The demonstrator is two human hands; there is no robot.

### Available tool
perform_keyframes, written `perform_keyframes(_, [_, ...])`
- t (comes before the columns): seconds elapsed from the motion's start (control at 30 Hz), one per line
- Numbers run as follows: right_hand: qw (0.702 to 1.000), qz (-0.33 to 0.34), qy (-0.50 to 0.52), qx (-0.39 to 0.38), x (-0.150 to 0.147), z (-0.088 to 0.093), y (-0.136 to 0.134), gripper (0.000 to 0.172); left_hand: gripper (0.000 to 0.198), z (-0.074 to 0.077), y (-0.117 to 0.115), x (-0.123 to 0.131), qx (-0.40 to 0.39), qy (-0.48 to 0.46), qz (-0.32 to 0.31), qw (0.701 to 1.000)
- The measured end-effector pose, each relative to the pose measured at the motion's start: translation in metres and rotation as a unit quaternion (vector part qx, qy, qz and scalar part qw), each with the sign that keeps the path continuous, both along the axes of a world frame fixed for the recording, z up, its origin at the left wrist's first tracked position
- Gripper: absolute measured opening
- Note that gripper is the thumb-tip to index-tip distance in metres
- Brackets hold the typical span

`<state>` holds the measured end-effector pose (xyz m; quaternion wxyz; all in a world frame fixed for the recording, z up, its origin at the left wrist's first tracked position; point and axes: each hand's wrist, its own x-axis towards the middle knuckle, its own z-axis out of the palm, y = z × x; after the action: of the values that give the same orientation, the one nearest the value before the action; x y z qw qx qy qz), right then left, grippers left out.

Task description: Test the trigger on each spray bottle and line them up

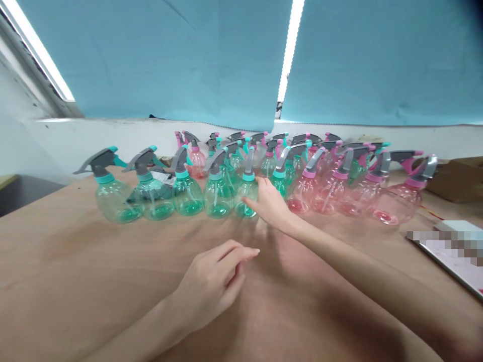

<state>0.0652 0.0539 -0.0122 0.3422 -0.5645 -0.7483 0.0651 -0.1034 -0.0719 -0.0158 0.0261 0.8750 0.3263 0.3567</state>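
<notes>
My right hand (pixel 271 205) is at the front row, its thumb across the front of a green spray bottle (pixel 246 193) and its fingers around the right side. That bottle stands upright on the table, with a turquoise collar and grey trigger head. My left hand (pixel 215 279) hovers nearer to me over the table, fingers loosely bent, nothing in them. Left of the held bottle stand several more green spray bottles (pixel 188 196). To its right are another green bottle (pixel 278 185), partly hidden by my hand, and several pink spray bottles (pixel 302 193).
Behind the front row, more pink and green spray bottles (pixel 196 163) crowd towards the wall. A brown cardboard box (pixel 458 178) sits at the back right. A flat, partly blurred-out object (pixel 449 256) lies at the right edge of the wooden table (pixel 75 281). Blue sheeting (pixel 169 60) covers the window.
</notes>
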Motion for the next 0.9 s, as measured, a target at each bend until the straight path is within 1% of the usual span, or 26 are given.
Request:
perform_keyframes(0.07, [1.000, 0.001, -0.008, -0.003, 0.002, 0.002, -0.006, 0.055, 0.028, 0.000, 0.005, 0.001, -0.021, -0.016, 0.018, 0.999])
perform_keyframes(0.13, [1.000, 0.000, -0.015, -0.007, 0.005, 0.003, -0.013, 0.052, 0.024, 0.001, 0.013, 0.001, -0.069, -0.045, 0.056, 0.995])
perform_keyframes(0.23, [1.000, -0.001, -0.028, -0.011, 0.011, 0.004, -0.029, 0.051, 0.016, 0.002, 0.030, 0.003, -0.162, -0.108, 0.123, 0.973])
perform_keyframes(0.27, [0.999, -0.001, -0.035, -0.014, 0.014, 0.005, -0.035, 0.051, 0.019, 0.003, 0.036, 0.004, -0.191, -0.132, 0.145, 0.962])
perform_keyframes(0.33, [0.998, -0.003, -0.056, -0.018, 0.019, 0.005, -0.048, 0.053, 0.037, 0.002, 0.049, 0.007, -0.238, -0.177, 0.167, 0.940])
perform_keyframes(0.37, [0.998, -0.005, -0.067, -0.020, 0.022, 0.006, -0.055, 0.054, 0.046, 0.002, 0.055, 0.009, -0.252, -0.192, 0.165, 0.934])
perform_keyframes(0.43, [0.996, -0.003, -0.085, -0.023, 0.027, 0.007, -0.067, 0.054, 0.063, 0.004, 0.062, 0.017, -0.265, -0.204, 0.143, 0.932])
perform_keyframes(0.53, [0.995, 0.018, -0.099, -0.028, 0.035, 0.009, -0.084, 0.051, 0.072, 0.012, 0.064, 0.033, -0.275, -0.202, 0.090, 0.936])
perform_keyframes(0.63, [0.994, 0.040, -0.102, -0.019, 0.040, 0.010, -0.099, 0.046, 0.071, 0.028, 0.059, 0.051, -0.282, -0.216, 0.040, 0.934])
perform_keyframes(0.7, [0.994, 0.051, -0.101, -0.002, 0.042, 0.010, -0.108, 0.046, 0.069, 0.038, 0.057, 0.062, -0.289, -0.233, 0.028, 0.928])
perform_keyframes(0.73, [0.994, 0.057, -0.098, 0.009, 0.042, 0.009, -0.112, 0.049, 0.064, 0.041, 0.056, 0.066, -0.293, -0.234, 0.023, 0.927])
perform_keyframes(0.83, [0.994, 0.074, -0.073, 0.038, 0.045, 0.009, -0.120, 0.061, 0.042, 0.044, 0.053, 0.073, -0.293, -0.226, 0.018, 0.929])
perform_keyframes(0.9, [0.991, 0.110, -0.057, 0.043, 0.051, 0.008, -0.121, 0.062, 0.034, 0.041, 0.050, 0.073, -0.278, -0.222, 0.013, 0.934])
